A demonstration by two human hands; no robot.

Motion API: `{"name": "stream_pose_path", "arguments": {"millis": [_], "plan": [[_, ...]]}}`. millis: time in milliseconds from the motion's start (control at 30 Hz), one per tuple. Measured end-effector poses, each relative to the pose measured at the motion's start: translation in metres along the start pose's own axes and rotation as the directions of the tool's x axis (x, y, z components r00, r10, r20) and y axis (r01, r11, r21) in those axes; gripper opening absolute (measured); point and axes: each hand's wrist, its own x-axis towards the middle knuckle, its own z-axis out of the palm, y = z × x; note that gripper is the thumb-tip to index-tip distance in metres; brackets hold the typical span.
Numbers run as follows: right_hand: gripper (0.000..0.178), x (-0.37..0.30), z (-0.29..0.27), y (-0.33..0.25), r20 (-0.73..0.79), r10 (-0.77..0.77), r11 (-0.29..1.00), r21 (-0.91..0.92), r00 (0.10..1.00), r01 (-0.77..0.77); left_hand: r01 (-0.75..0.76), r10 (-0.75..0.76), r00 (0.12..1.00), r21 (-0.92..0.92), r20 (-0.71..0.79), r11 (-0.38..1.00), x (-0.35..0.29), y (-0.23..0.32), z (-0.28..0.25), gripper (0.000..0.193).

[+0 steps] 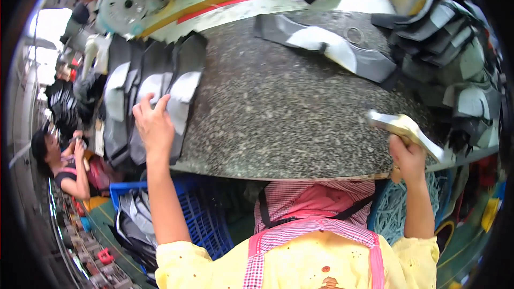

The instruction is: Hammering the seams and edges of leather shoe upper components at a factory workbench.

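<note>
My left hand (154, 126) reaches over stacks of dark grey cut pieces (184, 93) with pale patches, at the left of the speckled worktop (267, 128). Its fingers are spread and lie at the nearest pieces; whether they press on them I cannot tell. A hammer (408, 129) with a shiny metal head is in my right hand (408, 158), raised over the worktop's right front edge. The fingers wrap round its handle, whose lower end shows below the fist. Toward the back, a single curved grey piece (326, 43) with a pale middle lies flat.
More dark pieces (444, 32) are heaped at the right, beside a ring (354, 35). A fan (127, 4) stands at the back left. Below the worktop are a blue crate (203, 219) and a basin of pale blue strips (409, 208). Another person (75, 174) sits at the left.
</note>
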Motion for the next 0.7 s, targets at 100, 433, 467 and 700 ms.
{"name": "stream_pose_path", "arguments": {"millis": [100,433,467,700], "plan": [[0.024,0.008,0.013,-0.024,0.164,0.045,0.999,-0.015,0.985,-0.044,-0.243,0.235,0.968,-0.573,-0.088,0.783,0.046,0.118,0.003,0.045],[0.031,-0.007,-0.031,0.001,-0.067,0.052,0.98,0.196,0.996,-0.038,-0.603,0.722,0.679,-0.662,-0.133,0.444,0.095,0.23,-0.05,0.066],[0.028,-0.006,-0.039,0.01,-0.147,0.105,0.978,0.194,0.984,-0.075,-0.567,0.717,0.691,-0.685,-0.092,0.458,0.071,0.219,-0.078,0.071],[0.016,0.002,-0.036,0.006,-0.087,-0.006,0.985,0.171,0.996,0.021,-0.31,0.52,0.797,-0.531,0.307,0.789,-0.067,0.209,-0.056,0.102]]}}
